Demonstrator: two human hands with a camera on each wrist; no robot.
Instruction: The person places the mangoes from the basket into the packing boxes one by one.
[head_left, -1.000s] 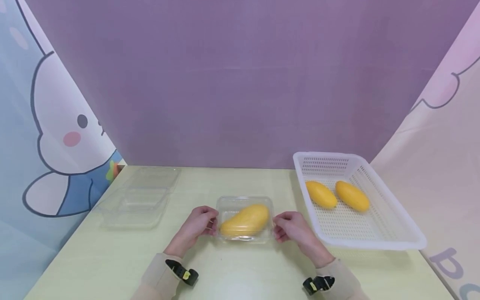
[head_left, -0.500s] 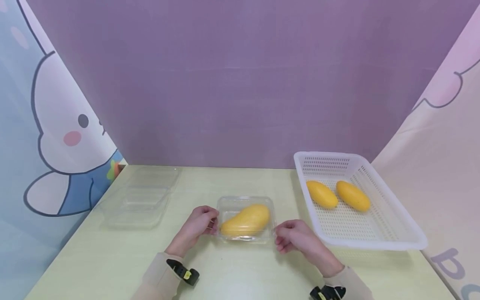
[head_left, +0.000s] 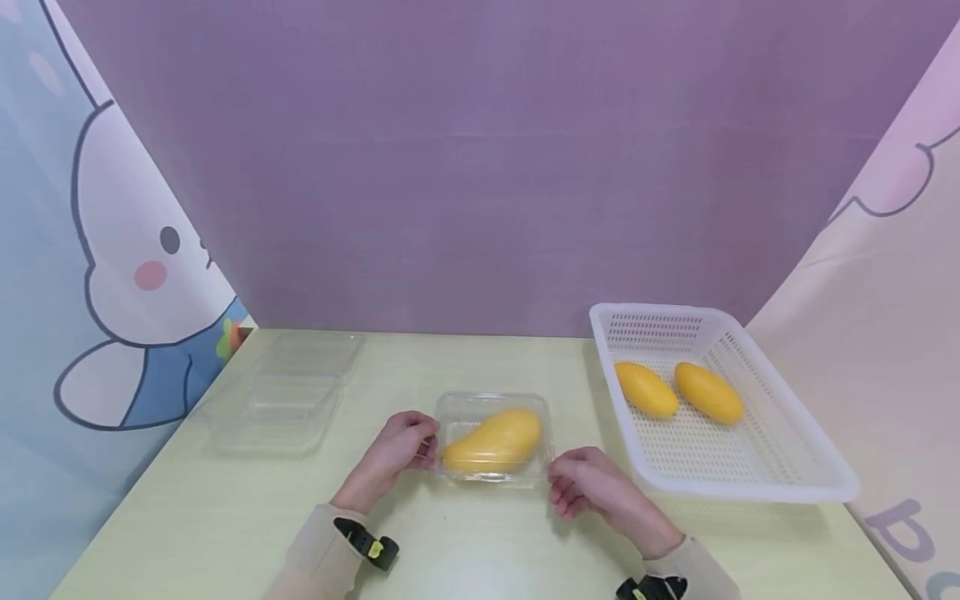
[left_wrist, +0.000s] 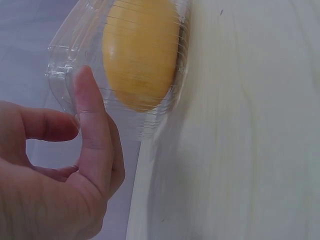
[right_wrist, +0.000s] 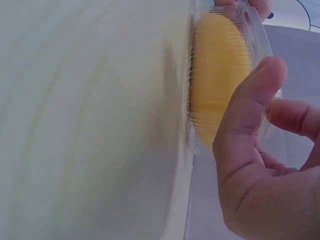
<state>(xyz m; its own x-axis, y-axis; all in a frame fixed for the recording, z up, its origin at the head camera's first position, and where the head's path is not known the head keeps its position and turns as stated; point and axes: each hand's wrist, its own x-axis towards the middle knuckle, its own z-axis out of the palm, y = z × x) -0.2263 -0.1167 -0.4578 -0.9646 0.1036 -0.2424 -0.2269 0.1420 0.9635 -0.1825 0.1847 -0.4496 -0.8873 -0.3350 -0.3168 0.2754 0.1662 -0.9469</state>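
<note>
Left hand (head_left: 397,442) and right hand (head_left: 588,483) pinch opposite edges of a clear clamshell box (head_left: 459,419), lower centre, one mango (head_left: 495,440) inside! Table (head_left: 450,550) stretches below; right, one basket (head_left: 750,490), two more mangoes (head_left: 708,393); left, open plastic packaging (head_left: 281,408), number unclear.

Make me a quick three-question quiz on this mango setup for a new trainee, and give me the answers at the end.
1. How many mangoes can be seen in the white plastic basket?

2. True or false: a single mango lies inside the clear plastic clamshell between the left hand and the right hand.

3. From the person's viewpoint, where is the white plastic basket?
A) To the left of the clear plastic clamshell
B) To the right of the clear plastic clamshell
C) Underneath the clear plastic clamshell

Key: 1. Two. 2. True. 3. B.
</note>
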